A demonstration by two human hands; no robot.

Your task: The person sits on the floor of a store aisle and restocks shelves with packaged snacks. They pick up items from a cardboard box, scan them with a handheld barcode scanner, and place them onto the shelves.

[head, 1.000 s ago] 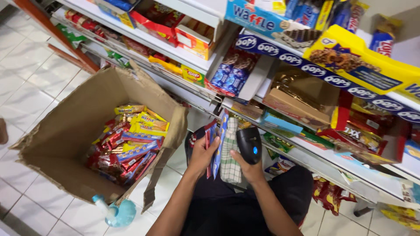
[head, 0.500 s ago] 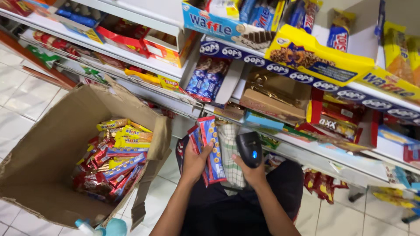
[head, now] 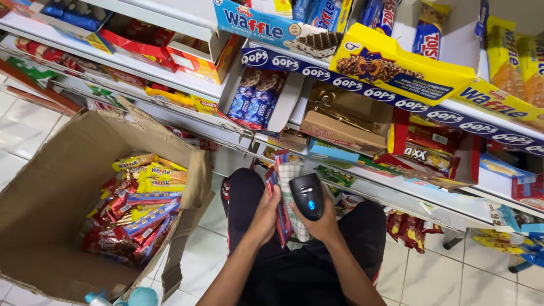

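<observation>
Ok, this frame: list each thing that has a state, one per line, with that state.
Left hand: closed around the snack packets, held on edge.
Right hand: gripping the black scanner, its blue light on.
Checked cloth: hanging between the hands.
Cardboard box: open, flaps torn, partly filled with wrapped snacks.

A cardboard box holding snack packets sits left of the shelves.

The snack packets in the left hand have turned edge-on — lowered nearer the right hand's scanner
</observation>
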